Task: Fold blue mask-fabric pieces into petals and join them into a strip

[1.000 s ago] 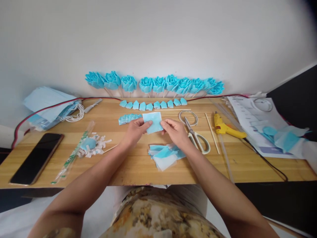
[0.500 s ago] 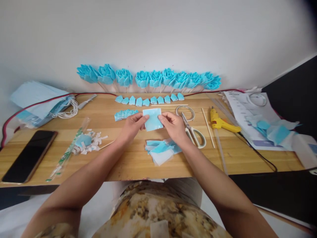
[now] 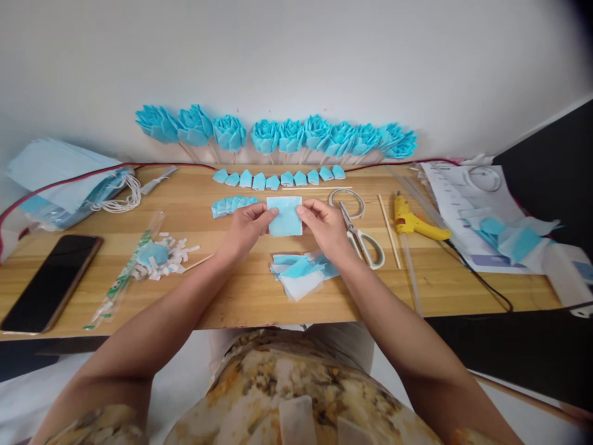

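Observation:
A light blue square of thin fabric (image 3: 285, 217) is stretched flat between both hands above the table. My left hand (image 3: 250, 225) pinches its left edge between thumb and fingers. On the opposite edge, my right hand (image 3: 323, 224) has the same pinch. Below lies a loose pile of blue and white fabric pieces (image 3: 303, 276), partly behind the right wrist. A row of small folded blue petals (image 3: 273, 182) runs across the table beyond the hands. Another cluster of folded petals (image 3: 231, 204) sits just past my left hand.
Blue fabric flowers (image 3: 291, 136) on sticks lean along the wall. Scissors (image 3: 365, 247), a tape roll (image 3: 347, 203) and a yellow glue gun (image 3: 417, 224) lie to the right. To the left are a phone (image 3: 50, 284), paper scraps (image 3: 173, 258) and a stack of face masks (image 3: 65, 176).
The fabric square is now held straighter, its lower edge more level. Both hands keep their pinch on it. The whole view has shifted slightly.

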The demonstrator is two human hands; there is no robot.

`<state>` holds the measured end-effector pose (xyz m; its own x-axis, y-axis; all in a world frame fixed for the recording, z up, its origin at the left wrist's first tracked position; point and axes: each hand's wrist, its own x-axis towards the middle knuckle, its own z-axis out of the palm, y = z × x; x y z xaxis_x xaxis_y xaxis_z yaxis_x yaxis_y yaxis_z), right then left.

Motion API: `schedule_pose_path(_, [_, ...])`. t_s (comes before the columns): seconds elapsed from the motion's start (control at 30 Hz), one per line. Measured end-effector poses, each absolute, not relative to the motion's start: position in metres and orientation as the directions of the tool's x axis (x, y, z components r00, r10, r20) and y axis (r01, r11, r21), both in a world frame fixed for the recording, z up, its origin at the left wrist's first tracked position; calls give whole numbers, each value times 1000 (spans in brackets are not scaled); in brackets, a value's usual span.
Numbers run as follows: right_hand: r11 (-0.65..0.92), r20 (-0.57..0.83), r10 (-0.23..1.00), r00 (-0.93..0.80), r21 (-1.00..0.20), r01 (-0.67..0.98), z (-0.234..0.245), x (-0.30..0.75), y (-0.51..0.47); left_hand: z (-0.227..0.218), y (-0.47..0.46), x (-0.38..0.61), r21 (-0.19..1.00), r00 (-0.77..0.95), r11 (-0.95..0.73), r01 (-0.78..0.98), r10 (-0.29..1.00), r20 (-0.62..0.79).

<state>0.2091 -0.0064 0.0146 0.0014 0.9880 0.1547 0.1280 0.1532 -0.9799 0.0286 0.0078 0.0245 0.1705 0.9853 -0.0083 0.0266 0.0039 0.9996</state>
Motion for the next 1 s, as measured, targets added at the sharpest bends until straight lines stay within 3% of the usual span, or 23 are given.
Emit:
schedule_pose_path(0.13, [183,194,980,36,-964,190,12,210,-6,24,7,27,998,178,-28,48,984,19])
schedule_pose_path(0.4, [201,211,976,50,-966,161,10,210,-4,18,11,25,999,194,-34,4,981,33])
schedule_pose_path(0.6, [188,200,978,63,-970,151,8,211,-3,19,12,26,997,269,30,68,962,-47])
schedule_pose_path(0.8, [120,120,993,-5,-993,-2,8,210,-4,20,12,25,999,211,11,43,977,-20])
schedule_pose_path(1.0, [31,30,999,33,-999,-10,10,209,-1,19,13,26,999,206,22,45,978,-31])
